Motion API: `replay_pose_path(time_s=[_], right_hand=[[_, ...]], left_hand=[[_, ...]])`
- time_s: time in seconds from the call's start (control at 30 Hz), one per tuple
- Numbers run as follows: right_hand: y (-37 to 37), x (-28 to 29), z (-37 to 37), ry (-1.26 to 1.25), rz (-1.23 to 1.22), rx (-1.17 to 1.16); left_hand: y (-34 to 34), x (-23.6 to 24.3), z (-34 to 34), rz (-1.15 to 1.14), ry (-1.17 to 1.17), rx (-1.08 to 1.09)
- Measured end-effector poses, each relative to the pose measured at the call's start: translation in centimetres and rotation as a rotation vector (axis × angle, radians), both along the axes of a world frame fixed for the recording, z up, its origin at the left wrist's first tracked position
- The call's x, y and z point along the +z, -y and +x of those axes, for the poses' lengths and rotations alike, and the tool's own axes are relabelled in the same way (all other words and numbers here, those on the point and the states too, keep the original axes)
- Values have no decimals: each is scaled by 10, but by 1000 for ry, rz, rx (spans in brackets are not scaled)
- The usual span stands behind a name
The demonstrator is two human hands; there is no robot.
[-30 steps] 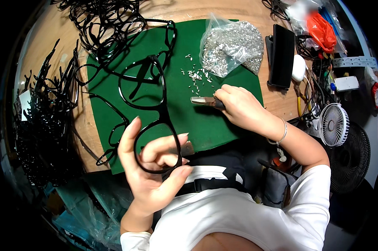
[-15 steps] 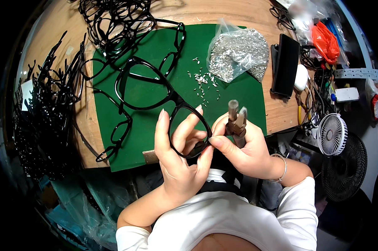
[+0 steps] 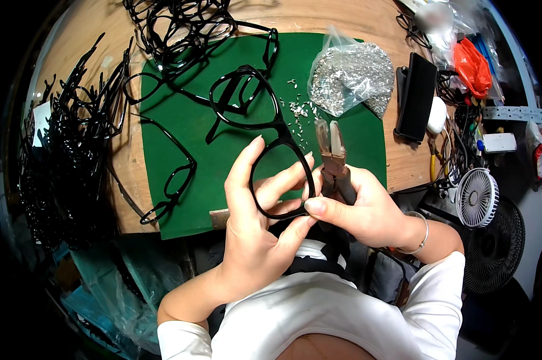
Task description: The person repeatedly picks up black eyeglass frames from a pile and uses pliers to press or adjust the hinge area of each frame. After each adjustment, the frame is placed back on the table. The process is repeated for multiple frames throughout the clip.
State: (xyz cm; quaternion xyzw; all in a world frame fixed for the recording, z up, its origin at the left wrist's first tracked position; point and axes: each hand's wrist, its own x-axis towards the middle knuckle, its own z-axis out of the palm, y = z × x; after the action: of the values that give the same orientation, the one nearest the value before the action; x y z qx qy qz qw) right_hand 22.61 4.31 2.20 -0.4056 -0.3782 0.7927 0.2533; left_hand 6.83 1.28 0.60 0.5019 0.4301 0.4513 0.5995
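A black eyeglass frame (image 3: pixel 285 134) is held tilted above the green mat (image 3: pixel 223 189). My left hand (image 3: pixel 250 225) is closed around its nearer lens rim, with fingers passing behind and through the opening. My right hand (image 3: pixel 376 210) pinches the right side of that same rim between thumb and fingers. It also grips a pair of pliers (image 3: pixel 335 165), whose jaws point away from me and stand a little apart with nothing visible in them. The pliers' handles are partly hidden by my palm. Small silvery pieces (image 3: pixel 299 110) lie scattered on the mat beyond the pliers.
A clear bag (image 3: pixel 346 78) full of silvery pieces sits at the mat's far right. Heaps of black eyeglass frames (image 3: pixel 184 30) and black temples (image 3: pixel 73 162) crowd the left. On the right are a black rectangular stand (image 3: pixel 416 96), cables and a white fan (image 3: pixel 477 197).
The eyeglass frame has turned more upright and shifted right, its far rim swinging over. The pliers have rotated, so both jaws now show. Both hands keep their hold.
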Motion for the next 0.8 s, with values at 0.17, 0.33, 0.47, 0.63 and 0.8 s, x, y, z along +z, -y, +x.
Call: replay_pose_path(time_s=[0.17,0.33,0.47,0.63,0.8], right_hand=[[-4,7,3,42,-12,131],[-5,15,20,234,114,354],[-8,3,11,316,383,196],[-27,-37,34,777,660,143],[-18,-63,27,999,1229,299]], left_hand=[[3,11,-13,-98,152,11],[2,19,-28,-150,222,-35],[-5,13,-20,-123,213,62],[-3,14,-29,-45,148,206],[-3,10,-29,-27,218,133]])
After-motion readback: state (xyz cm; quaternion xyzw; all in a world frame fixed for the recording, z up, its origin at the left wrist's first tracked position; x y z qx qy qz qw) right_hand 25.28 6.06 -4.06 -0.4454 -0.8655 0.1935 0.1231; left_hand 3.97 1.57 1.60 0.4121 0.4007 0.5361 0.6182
